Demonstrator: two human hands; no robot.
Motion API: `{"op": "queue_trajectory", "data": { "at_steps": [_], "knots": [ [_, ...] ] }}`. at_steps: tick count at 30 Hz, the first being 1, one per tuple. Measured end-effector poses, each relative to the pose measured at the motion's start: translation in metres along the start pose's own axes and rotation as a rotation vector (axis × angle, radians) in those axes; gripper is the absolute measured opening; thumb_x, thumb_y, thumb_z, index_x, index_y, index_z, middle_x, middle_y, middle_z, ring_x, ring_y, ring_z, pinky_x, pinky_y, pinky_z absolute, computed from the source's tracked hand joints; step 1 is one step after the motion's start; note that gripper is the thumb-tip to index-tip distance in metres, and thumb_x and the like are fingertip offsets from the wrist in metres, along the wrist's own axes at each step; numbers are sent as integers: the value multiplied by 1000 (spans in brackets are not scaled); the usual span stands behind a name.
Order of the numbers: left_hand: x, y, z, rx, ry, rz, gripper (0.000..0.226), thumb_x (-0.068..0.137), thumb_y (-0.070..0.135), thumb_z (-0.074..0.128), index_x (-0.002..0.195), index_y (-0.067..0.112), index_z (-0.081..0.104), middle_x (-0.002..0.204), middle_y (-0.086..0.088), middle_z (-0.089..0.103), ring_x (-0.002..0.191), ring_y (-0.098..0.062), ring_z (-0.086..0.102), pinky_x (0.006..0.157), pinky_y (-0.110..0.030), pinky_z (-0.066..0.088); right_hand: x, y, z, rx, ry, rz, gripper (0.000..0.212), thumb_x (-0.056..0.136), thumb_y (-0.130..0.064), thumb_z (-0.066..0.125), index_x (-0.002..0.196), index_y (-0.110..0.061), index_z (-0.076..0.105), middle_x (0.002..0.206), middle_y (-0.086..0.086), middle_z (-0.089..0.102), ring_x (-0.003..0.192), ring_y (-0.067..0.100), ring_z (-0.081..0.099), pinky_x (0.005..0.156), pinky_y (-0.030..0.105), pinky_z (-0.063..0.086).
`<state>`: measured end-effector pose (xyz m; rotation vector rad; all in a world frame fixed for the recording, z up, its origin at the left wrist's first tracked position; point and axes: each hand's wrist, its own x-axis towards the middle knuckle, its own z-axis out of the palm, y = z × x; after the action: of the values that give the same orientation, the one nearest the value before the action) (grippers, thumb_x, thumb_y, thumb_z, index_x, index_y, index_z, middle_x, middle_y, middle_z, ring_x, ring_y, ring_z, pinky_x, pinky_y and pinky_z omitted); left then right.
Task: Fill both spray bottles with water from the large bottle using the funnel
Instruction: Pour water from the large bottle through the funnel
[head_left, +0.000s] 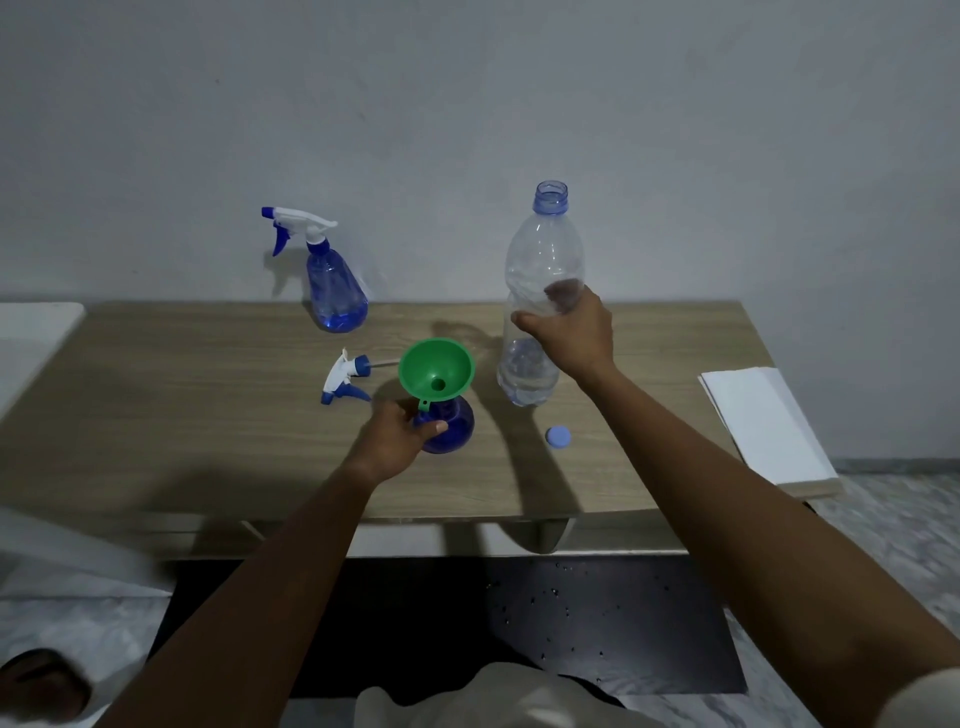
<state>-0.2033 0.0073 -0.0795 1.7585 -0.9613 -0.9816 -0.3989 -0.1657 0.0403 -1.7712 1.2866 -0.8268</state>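
Forearms (249, 597), two, reaching over the surface (208, 415); left grip (400, 436) curled round the shoulder of the blue spray bottle (454, 431), headless, green funnel (436, 369) seated in its neck just above the grip: judged light and top-heavy, best steadied low, as held. Further right, right grip (571, 332) clasps the large bottle (543, 249) at mid-body, upright, uncapped, a little water below the grip: thin-walled, light, likely to dent and slip if squeezed; hold at the waist.

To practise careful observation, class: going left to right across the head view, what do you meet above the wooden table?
Blue spray bottle with white trigger → green plastic funnel → large clear plastic bottle → folded white paper.
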Motion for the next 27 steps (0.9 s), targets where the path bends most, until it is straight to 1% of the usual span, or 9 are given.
{"op": "queue_trajectory", "data": {
  "at_steps": [6,9,11,13,16,20,22,24,27],
  "knots": [
    [-9,3,-3,-5,-8,22,53,67,46,83,117,45,64,120,6,71,119,-20,64,100,-58,52,-16,6,5,106,17,4,76,72,-45,88,135,-20,53,122,-7,61,115,17,60,95,34,51],
    [-13,0,-6,-3,-9,46,54,70,42,85,119,42,64,123,2,70,121,-24,63,101,-60,52,-29,14,8,84,104,-48,86,65,-52,90,135,-22,51,130,-4,58,114,14,57,90,32,52],
    [-8,-16,-9,17,-15,63,54,72,43,86,121,39,65,124,1,70,121,-25,63,100,-61,51,-49,25,15,21,282,-55,77,66,-55,86,128,-23,52,130,1,51,111,16,57,85,33,55],
    [-14,-11,-10,60,-14,52,53,74,46,85,123,36,65,124,2,70,122,-25,63,101,-61,50,-71,36,26,1,348,-90,54,74,-44,83,114,-21,55,118,0,52,99,17,58,80,40,57],
    [-27,8,-6,142,9,3,49,85,30,80,129,16,62,130,-8,67,123,-28,62,106,-53,48,-91,43,44,125,19,-135,29,79,-21,80,102,-18,63,102,-3,64,88,12,60,75,38,55],
    [-31,2,-7,210,49,-54,55,87,27,77,134,8,55,130,-12,64,121,-29,62,106,-49,49,-100,33,62,194,-385,-120,64,74,-17,86,132,-19,59,124,-6,64,108,-1,58,83,5,44],
    [-34,-2,-10,272,52,-76,48,90,24,72,132,7,56,127,-13,65,118,-30,63,104,-50,50,-101,27,70,240,-497,-111,77,71,-4,89,138,-16,53,129,-3,63,112,-7,57,85,0,40],
    [-36,-4,-13,307,31,-75,42,90,19,69,129,6,59,124,-14,67,115,-31,65,102,-50,52,-102,22,75,308,-554,-99,81,69,5,89,140,-11,53,130,0,64,111,-13,58,89,2,41],
    [-41,-6,-16,318,-3,-75,33,89,16,69,121,7,65,117,-13,70,112,-32,67,100,-49,53,-104,20,83,394,-583,-58,80,67,3,90,137,-18,57,131,2,67,122,7,61,103,21,48]
  ]
}}
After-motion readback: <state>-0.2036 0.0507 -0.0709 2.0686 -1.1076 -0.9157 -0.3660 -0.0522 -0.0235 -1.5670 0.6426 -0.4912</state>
